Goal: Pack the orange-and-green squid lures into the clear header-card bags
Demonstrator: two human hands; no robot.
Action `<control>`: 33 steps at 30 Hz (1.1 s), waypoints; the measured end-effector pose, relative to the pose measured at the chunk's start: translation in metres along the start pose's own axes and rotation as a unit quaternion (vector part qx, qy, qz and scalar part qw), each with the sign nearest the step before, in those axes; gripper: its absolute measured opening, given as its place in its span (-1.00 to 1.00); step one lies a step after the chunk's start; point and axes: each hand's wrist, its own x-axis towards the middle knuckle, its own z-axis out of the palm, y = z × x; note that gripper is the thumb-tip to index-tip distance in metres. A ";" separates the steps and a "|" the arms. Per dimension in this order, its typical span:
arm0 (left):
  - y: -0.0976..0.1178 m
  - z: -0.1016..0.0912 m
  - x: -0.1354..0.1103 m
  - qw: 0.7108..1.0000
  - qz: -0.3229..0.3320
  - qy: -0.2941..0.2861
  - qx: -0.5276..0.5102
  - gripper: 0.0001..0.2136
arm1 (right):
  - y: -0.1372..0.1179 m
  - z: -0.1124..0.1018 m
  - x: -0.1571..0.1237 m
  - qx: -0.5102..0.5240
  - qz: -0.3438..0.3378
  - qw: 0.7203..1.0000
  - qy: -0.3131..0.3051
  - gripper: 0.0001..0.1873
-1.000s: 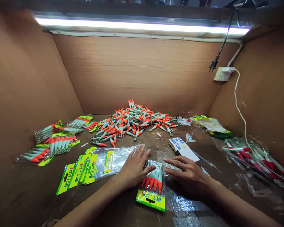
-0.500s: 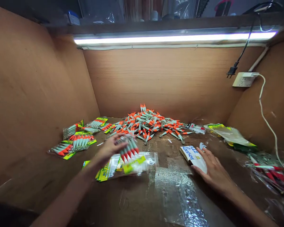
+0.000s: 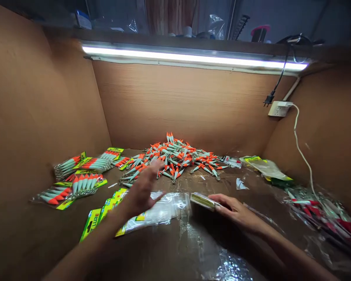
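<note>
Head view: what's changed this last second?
The left hand, now open before the lure pile, has released the filled pack, apparently among the packs at left. The right hand has gripped the paper bundle and moved it left. The lure pile stayed put.

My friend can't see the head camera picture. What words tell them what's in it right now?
A person's right hand grips a small flat bundle, while the open left hand is near clear plastic bags. Behind them is a heap of orange-and-white lures, with bagged lures at the left.
</note>
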 end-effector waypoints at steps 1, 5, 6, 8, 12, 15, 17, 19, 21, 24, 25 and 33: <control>0.028 0.010 0.005 0.995 0.068 -0.064 -0.022 -0.13 | -0.009 0.002 0.007 0.044 0.010 0.998 -0.040 -0.47; 0.088 0.046 0.011 0.969 0.122 -0.202 -0.074 0.11 | -0.025 -0.009 0.047 -0.056 0.033 0.993 -0.098 -0.41; 0.089 0.054 0.010 0.969 0.098 -0.212 -0.082 0.09 | -0.024 -0.016 0.060 -0.134 0.044 0.987 -0.082 -0.46; 0.080 0.066 0.006 0.968 0.052 -0.224 -0.100 0.06 | -0.017 -0.032 0.089 -0.265 0.082 0.961 -0.015 -0.59; 0.046 0.066 0.002 0.955 0.051 -0.259 -0.138 0.20 | 0.001 -0.045 0.145 -0.338 0.136 0.928 0.081 -0.73; 0.029 0.053 0.002 0.941 0.055 -0.289 -0.170 0.15 | 0.010 -0.035 0.175 -0.363 0.159 0.912 0.110 -0.73; 0.024 0.048 0.003 0.939 0.041 -0.285 -0.186 0.06 | 0.013 -0.028 0.185 -0.364 0.169 0.908 0.117 -0.70; 0.023 0.048 0.005 0.947 0.026 -0.260 -0.190 0.00 | 0.014 -0.028 0.187 -0.357 0.170 0.910 0.123 -0.65; 0.025 0.053 0.006 0.956 0.012 -0.225 -0.187 0.00 | 0.014 -0.035 0.182 -0.341 0.155 0.919 0.126 -0.59; 0.030 0.062 0.006 0.962 -0.003 -0.190 -0.195 -0.02 | 0.011 -0.054 0.160 -0.307 0.114 0.937 0.122 -0.54; 0.031 0.064 0.005 0.963 -0.007 -0.184 -0.198 -0.03 | 0.009 -0.060 0.149 -0.272 0.090 0.950 0.122 -0.54; 0.034 0.072 0.000 0.965 -0.048 -0.176 -0.190 -0.08 | -0.001 -0.032 0.060 0.092 0.015 0.995 0.039 -0.72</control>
